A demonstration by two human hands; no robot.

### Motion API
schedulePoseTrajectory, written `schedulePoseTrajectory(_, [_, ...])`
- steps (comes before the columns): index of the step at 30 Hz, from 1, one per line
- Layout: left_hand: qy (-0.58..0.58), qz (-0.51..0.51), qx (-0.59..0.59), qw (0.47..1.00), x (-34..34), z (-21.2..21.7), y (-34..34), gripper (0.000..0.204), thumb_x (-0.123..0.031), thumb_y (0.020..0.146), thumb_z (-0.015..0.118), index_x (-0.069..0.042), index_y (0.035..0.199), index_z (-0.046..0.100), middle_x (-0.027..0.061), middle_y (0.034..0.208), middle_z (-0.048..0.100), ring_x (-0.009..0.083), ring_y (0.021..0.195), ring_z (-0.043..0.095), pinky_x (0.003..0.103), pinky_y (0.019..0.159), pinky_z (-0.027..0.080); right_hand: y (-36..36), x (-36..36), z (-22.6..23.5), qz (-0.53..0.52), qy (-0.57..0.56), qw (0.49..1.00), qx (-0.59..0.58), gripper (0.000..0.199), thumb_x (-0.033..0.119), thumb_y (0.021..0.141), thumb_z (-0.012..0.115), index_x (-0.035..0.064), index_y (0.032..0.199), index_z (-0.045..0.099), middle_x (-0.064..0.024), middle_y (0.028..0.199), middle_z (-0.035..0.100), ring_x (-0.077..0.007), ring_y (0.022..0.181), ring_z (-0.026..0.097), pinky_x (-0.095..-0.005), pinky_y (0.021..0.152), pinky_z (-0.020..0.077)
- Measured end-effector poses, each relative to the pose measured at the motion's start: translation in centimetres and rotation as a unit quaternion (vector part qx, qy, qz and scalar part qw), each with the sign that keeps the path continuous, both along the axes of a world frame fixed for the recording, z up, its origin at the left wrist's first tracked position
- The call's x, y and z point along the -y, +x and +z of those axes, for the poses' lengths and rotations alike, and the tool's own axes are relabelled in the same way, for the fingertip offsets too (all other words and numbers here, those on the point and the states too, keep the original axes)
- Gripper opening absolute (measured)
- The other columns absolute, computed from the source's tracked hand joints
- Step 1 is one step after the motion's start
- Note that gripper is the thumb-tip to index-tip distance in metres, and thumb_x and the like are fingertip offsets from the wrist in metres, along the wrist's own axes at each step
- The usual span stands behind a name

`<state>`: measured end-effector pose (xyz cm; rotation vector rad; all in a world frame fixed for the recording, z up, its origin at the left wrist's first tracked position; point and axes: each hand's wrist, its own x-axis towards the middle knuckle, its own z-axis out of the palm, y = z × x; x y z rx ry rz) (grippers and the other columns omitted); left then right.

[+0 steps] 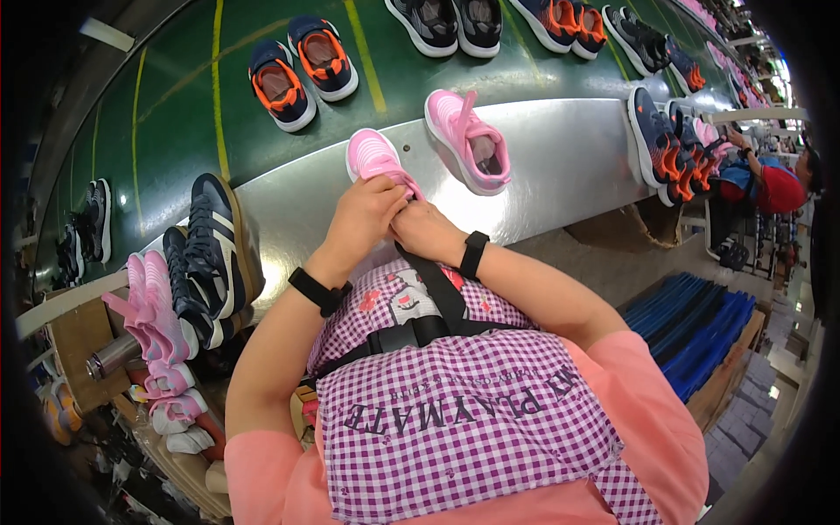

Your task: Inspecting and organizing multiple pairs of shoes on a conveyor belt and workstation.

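A pink child's sneaker (372, 150) with a white sole lies on the metal ledge, its toe pointing away from me. My left hand (360, 217) is closed on its upper near the opening, thumb and fingers pinched together. My right hand (427, 231) grips the heel end, close against the left, and some of its fingers are hidden. Both hands cover the sneaker's rear half. To the right stands the matching pink sneaker (450, 117), untouched, its strap sticking up and its opening turned toward me.
The metal ledge (560, 153) borders a green conveyor belt (179, 96) carrying navy-and-orange sneakers (324, 58) and black sneakers (433, 24). Dark sneakers (214, 249) and pink shoes (156, 302) stand at left. Navy-orange shoes (652, 140) and a co-worker (774, 185) are at right, above a blue stack (687, 324).
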<state>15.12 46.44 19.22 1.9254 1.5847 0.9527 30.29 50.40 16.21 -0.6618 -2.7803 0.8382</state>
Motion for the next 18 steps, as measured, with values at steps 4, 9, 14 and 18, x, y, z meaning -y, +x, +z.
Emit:
schedulePoseTrajectory(4, [-0.016,-0.066,-0.204,0.977,-0.4,0.9,1.4,0.020,-0.011,0.072,0.061,-0.007,0.091,0.066,0.0099,0.091,0.063,0.0284,0.089,0.060,0.036,0.074,0.049,0.3,0.2,-0.9,0.075,0.030,0.995,0.060,0.013,0.010,0.073,0.058,-0.0019,0.075,0.063,-0.0174,0.075,0.063,-0.0326,0.071,0.063,-0.0407,0.067,0.0507])
schedulePoseTrajectory(9, [0.046,-0.012,-0.192,0.980,0.8,0.4,1.0,0.024,-0.012,0.076,0.062,-0.004,0.099,0.064,0.0110,0.088,0.062,0.0280,0.085,0.060,0.035,0.072,0.049,1.5,0.2,2.5,0.033,0.037,0.999,0.001,0.016,0.006,0.074,0.056,-0.0010,0.087,0.062,-0.0178,0.091,0.063,-0.0301,0.088,0.060,-0.0384,0.072,0.0503])
schedulePoseTrajectory(14, [-0.022,0.256,0.069,0.964,1.3,2.3,-1.1,0.027,-0.023,0.091,0.055,0.002,0.098,0.062,0.0109,0.075,0.060,0.0253,0.072,0.059,0.037,0.062,0.046,1.4,0.4,7.5,-0.025,0.099,0.990,-0.095,0.051,0.010,0.067,0.070,0.0033,0.114,0.053,-0.0127,0.109,0.053,-0.0293,0.096,0.054,-0.0353,0.082,0.0493])
schedulePoseTrajectory(18, [-0.240,0.193,0.262,0.915,-0.3,0.4,-2.0,0.030,-0.023,0.092,0.060,0.002,0.107,0.063,0.0029,0.084,0.062,0.0109,0.076,0.057,0.026,0.065,0.047,1.1,0.1,5.6,-0.001,0.115,0.992,-0.052,0.063,0.012,0.061,0.076,0.0034,0.118,0.050,-0.0128,0.109,0.050,-0.0272,0.098,0.052,-0.0335,0.083,0.0501])
